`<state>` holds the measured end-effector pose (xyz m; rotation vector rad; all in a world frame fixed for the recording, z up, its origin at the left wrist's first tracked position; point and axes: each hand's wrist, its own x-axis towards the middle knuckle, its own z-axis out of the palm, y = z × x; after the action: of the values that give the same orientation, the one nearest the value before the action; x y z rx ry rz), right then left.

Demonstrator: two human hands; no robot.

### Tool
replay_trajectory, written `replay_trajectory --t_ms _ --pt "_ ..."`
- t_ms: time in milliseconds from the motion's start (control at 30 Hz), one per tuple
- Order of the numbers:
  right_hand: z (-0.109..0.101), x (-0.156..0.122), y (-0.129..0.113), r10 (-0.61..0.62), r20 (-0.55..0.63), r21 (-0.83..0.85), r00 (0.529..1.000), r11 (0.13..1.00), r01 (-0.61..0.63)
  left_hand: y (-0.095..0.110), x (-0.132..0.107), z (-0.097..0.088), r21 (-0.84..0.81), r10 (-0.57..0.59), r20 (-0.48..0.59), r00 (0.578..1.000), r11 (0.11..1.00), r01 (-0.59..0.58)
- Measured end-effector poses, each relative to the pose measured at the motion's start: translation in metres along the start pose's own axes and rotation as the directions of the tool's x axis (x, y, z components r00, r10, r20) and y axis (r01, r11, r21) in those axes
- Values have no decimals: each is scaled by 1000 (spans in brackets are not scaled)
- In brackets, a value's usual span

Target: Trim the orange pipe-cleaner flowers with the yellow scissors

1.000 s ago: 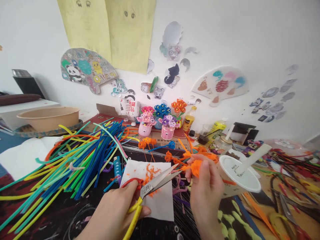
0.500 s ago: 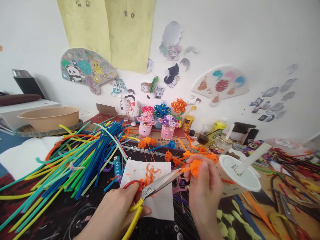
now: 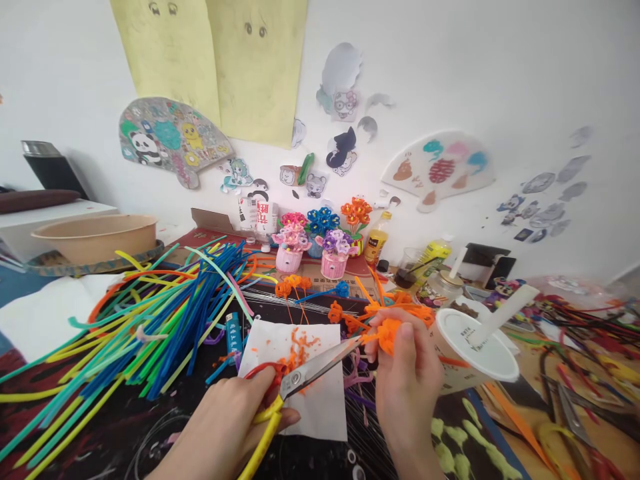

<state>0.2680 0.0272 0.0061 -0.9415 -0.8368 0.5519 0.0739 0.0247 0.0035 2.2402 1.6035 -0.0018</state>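
My left hand (image 3: pixel 227 427) is closed round the red and yellow handles of a pair of scissors (image 3: pixel 300 377). The blades are nearly together and their tips meet an orange pipe-cleaner flower (image 3: pixel 387 331). My right hand (image 3: pixel 407 383) pinches that flower between thumb and fingers. Under the blades lies a white paper sheet (image 3: pixel 310 380) strewn with orange fluff clippings (image 3: pixel 299 347).
A big heap of coloured pipe cleaners (image 3: pixel 145 313) covers the left. A blue lighter (image 3: pixel 233 333) lies beside the paper. A white lidded cup (image 3: pixel 475 350) with a straw stands right of my hand. Small flower pots (image 3: pixel 313 243) and bottles line the wall. A tan bowl (image 3: pixel 95 235) sits far left.
The scissor blades, open a second ago, have closed onto the orange flower. Both hands stay almost where they were.
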Motion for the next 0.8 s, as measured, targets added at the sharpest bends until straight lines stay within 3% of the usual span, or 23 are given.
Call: replay_trajectory --t_ms 300,600,800 --pt "1 0 0 2 6 -9 1000 1000 -2 1 -2 -3 25 -12 2 1000 1000 12" --pt "0 2 6 34 -11 -75 999 997 -35 -3 -4 -8 -149 -80 -54 995 986 71" --pt "1 2 4 50 -7 -138 999 989 -50 -9 -4 -8 -138 -86 -69 994 988 76"
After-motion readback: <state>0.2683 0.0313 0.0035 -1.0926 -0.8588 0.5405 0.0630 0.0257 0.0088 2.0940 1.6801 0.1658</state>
